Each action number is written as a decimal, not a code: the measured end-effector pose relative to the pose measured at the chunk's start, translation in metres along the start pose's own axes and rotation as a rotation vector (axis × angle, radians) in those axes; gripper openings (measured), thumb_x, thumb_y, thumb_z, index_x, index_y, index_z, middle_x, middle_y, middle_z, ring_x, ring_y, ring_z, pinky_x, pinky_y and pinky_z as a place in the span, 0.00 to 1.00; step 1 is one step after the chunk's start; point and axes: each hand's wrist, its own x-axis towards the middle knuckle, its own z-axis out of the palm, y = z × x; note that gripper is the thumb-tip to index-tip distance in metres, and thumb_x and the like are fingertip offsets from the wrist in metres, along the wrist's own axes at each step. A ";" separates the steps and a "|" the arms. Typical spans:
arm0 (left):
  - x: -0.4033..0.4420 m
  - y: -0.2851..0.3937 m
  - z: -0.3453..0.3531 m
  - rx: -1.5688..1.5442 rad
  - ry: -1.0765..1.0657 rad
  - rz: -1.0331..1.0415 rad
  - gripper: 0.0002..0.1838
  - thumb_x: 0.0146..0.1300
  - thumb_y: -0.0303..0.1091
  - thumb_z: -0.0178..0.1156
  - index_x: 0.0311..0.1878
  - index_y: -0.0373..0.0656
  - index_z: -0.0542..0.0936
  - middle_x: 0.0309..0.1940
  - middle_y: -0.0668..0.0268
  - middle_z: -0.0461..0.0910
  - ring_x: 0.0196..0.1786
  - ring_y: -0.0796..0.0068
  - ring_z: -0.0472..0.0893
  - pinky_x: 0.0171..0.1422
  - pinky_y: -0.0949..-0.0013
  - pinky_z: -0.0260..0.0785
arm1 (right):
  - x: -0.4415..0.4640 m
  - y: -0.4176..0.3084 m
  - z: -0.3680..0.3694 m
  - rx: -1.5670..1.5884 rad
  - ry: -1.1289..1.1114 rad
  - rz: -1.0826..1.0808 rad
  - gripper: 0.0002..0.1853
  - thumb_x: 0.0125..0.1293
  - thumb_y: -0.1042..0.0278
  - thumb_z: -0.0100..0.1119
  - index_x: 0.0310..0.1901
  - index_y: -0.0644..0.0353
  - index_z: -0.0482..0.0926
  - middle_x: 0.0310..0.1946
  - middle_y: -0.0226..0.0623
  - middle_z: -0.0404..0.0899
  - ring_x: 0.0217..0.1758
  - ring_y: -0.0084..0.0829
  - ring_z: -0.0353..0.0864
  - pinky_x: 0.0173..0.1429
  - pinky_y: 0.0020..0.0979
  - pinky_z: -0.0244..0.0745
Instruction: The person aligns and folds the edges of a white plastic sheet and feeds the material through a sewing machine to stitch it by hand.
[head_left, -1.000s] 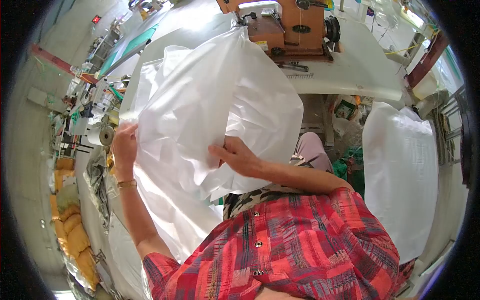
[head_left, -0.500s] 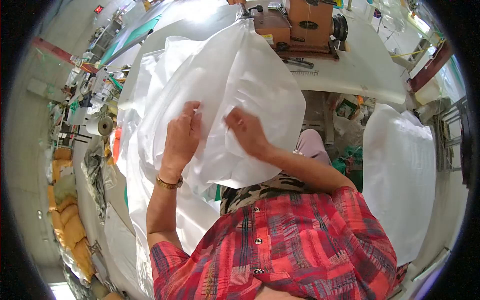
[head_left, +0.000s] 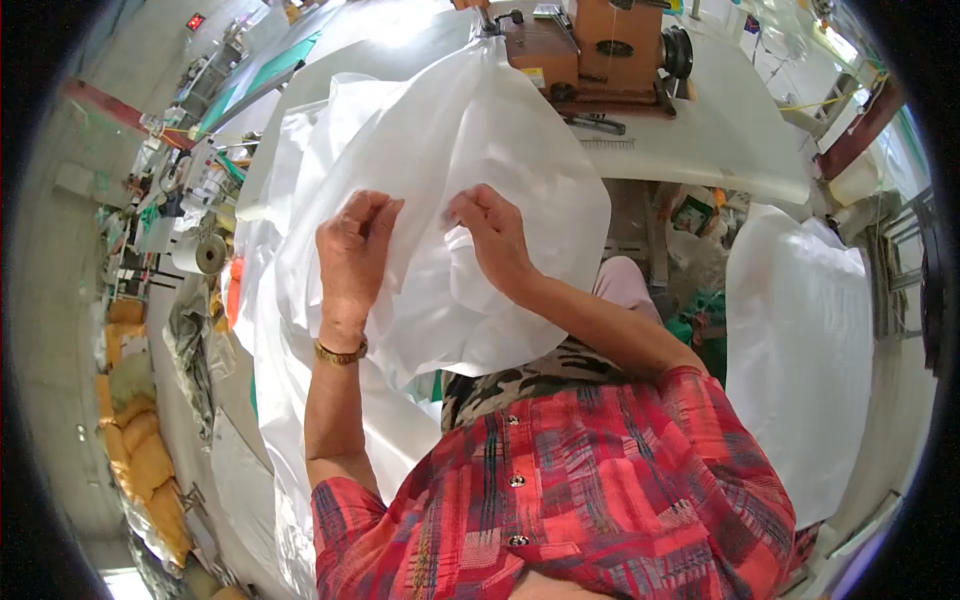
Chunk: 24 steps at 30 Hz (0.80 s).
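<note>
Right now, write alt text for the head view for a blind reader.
A person's left hand and right hand are curled over a white sheet that runs up to a brown sewing machine on a pale table. Below is a red plaid shirt.

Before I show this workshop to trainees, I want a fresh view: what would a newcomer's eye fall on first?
Probably the big white sheet spread across the middle, its narrowed upper end reaching the brown sewing machine at the top. Next might come the red plaid shirt filling the bottom centre, then the left hand and right hand, fingers bent, in front of the sheet.
</note>
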 end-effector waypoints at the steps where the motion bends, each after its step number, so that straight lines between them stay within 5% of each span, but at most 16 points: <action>1: 0.001 -0.007 0.000 -0.083 -0.040 -0.026 0.02 0.62 0.23 0.62 0.35 0.35 0.79 0.22 0.66 0.77 0.24 0.83 0.70 0.32 0.77 0.66 | -0.009 -0.013 0.000 -0.006 0.006 0.009 0.12 0.70 0.67 0.52 0.31 0.66 0.75 0.25 0.34 0.77 0.32 0.23 0.74 0.41 0.29 0.71; 6: -0.001 -0.007 0.009 -0.453 -0.212 -0.194 0.01 0.63 0.22 0.62 0.35 0.36 0.80 0.25 0.77 0.74 0.29 0.89 0.69 0.35 0.81 0.64 | -0.018 -0.053 -0.004 -0.328 -0.193 -0.095 0.13 0.71 0.65 0.53 0.32 0.65 0.74 0.25 0.32 0.77 0.30 0.22 0.75 0.39 0.27 0.72; 11: -0.011 -0.021 0.039 -0.726 -0.360 -0.320 0.02 0.66 0.23 0.58 0.40 0.35 0.77 0.27 0.77 0.73 0.32 0.90 0.70 0.37 0.81 0.65 | -0.025 -0.029 -0.008 -0.153 -0.294 0.088 0.13 0.69 0.63 0.57 0.32 0.65 0.74 0.23 0.30 0.75 0.27 0.20 0.74 0.34 0.26 0.72; 18: -0.013 -0.030 0.047 -0.695 -0.418 -0.302 0.02 0.66 0.23 0.58 0.40 0.36 0.77 0.27 0.78 0.74 0.31 0.90 0.69 0.36 0.82 0.64 | -0.026 -0.009 -0.013 -0.061 -0.105 0.241 0.10 0.69 0.67 0.58 0.32 0.62 0.71 0.20 0.25 0.70 0.22 0.16 0.69 0.26 0.21 0.66; 24: -0.016 -0.021 0.047 -0.393 -0.291 -0.090 0.01 0.65 0.21 0.58 0.39 0.35 0.77 0.26 0.78 0.73 0.31 0.88 0.69 0.37 0.80 0.65 | -0.025 -0.048 -0.006 -0.315 -0.181 0.055 0.11 0.68 0.64 0.58 0.35 0.63 0.74 0.20 0.32 0.75 0.22 0.20 0.72 0.27 0.27 0.69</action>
